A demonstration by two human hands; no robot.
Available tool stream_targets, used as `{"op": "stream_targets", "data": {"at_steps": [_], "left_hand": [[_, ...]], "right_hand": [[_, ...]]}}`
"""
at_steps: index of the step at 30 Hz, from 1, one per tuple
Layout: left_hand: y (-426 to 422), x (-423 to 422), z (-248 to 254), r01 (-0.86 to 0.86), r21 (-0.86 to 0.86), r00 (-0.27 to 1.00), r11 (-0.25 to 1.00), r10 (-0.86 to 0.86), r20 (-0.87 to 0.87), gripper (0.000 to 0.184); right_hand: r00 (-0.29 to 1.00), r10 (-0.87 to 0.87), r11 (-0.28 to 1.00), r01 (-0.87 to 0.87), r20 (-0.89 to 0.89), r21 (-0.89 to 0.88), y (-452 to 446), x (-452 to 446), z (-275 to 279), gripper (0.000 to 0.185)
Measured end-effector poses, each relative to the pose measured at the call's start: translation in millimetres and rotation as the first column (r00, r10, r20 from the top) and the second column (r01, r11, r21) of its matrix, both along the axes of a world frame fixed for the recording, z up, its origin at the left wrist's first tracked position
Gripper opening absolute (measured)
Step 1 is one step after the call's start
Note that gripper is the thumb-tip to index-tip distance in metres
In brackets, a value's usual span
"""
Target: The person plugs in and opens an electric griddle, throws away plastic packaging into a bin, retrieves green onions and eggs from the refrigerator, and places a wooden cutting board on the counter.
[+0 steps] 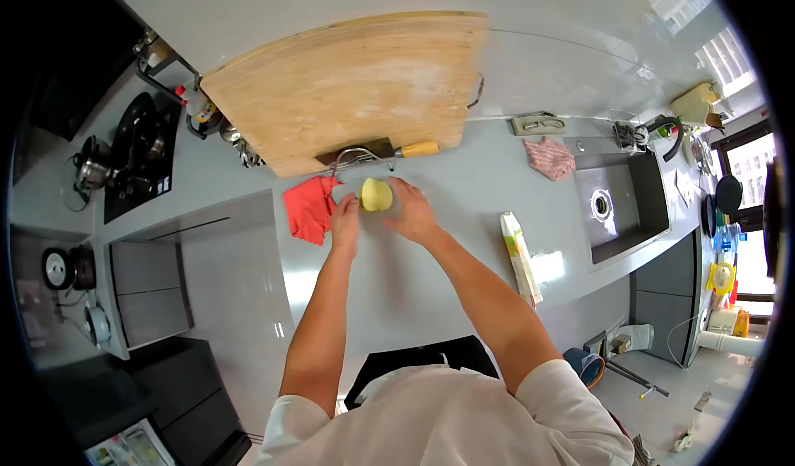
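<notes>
A pale yellow-green piece of fruit [376, 194], perhaps an apple, is on the grey counter between my hands. My left hand [345, 224] is just left of it, beside a red cloth [310, 209], with its fingers partly hidden; it seems to hold nothing. On the fruit's right side, my right hand [416, 213] is curved with thumb and fingers apart. Whether either hand touches the fruit is hard to tell. Behind the fruit, a cleaver [371, 151] with a wooden handle rests in a metal rack [364, 165], before a large upright wooden cutting board [356, 85].
A long white-and-green box [519, 259] lies right of my forearms. Farther right are a pink cloth [549, 159] and a sink [625, 255]. A stove with a black pan [139, 127] and a pot [95, 168] is at the left, near several bottles [197, 104].
</notes>
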State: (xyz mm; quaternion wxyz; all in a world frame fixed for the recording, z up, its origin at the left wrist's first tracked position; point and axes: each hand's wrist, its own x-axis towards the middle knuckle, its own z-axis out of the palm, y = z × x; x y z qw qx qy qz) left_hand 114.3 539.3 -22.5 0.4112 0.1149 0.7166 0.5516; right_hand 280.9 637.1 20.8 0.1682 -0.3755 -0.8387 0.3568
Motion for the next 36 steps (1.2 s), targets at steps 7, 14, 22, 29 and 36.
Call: {"op": "stream_targets", "data": {"at_steps": [7, 14, 22, 29, 36], "left_hand": [[3.8, 0.0, -10.1, 0.027, 0.08, 0.985, 0.996, -0.041, 0.17, 0.048], [72.7, 87.8, 36.3, 0.231, 0.203, 0.897, 0.952, -0.289, 0.334, 0.056], [173.8, 211.0, 17.3, 0.523, 0.22, 0.808, 0.824, -0.561, 0.18, 0.062], [123.2, 170.7, 15.0, 0.348, 0.146, 0.936, 0.926, -0.352, 0.002, 0.044], [53.6, 66.2, 55.7, -0.239, 0.173, 0.969, 0.955, 0.224, 0.105, 0.038]], "right_hand": [[0.996, 0.067, 0.988, -0.058, 0.059, -0.143, 19.6, -25.1, -21.5, 0.093], [0.987, -0.151, 0.989, 0.151, -0.052, -0.008, 71.0, 81.6, -5.8, 0.077], [0.924, -0.381, 0.922, 0.377, 0.039, 0.086, 164.2, 205.4, -37.3, 0.074], [0.933, -0.358, 0.845, 0.339, -0.032, 0.414, 149.3, 193.9, 30.1, 0.068], [0.99, 0.066, 0.894, -0.004, -0.122, 0.449, 113.2, 76.8, 39.8, 0.039]]}}
